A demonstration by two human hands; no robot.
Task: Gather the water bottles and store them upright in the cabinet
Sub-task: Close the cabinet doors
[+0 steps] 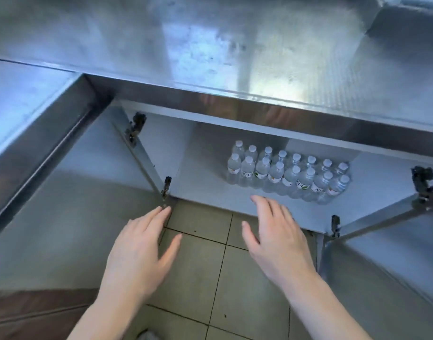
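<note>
Head view, looking down into an open cabinet (205,168) beneath a steel surface (235,45). Both hands reach forward, palms down, with fingers straight and slightly spread, holding nothing. Left hand (139,253) hovers over the tiled floor (210,266), its fingertips near the lower hinge (166,186) of the left door (70,217). Right hand (276,239) extends toward the cabinet floor's front edge, fingertips just short of the water bottles (287,174). These bottles stand upright in two rows, caps up, packed side by side in the right half of the cabinet floor. Bare shelf room lies to their left. Right door (394,253) stands swung open, its hinges (422,182) visible, leaving the opening between both doors unobstructed.
</note>
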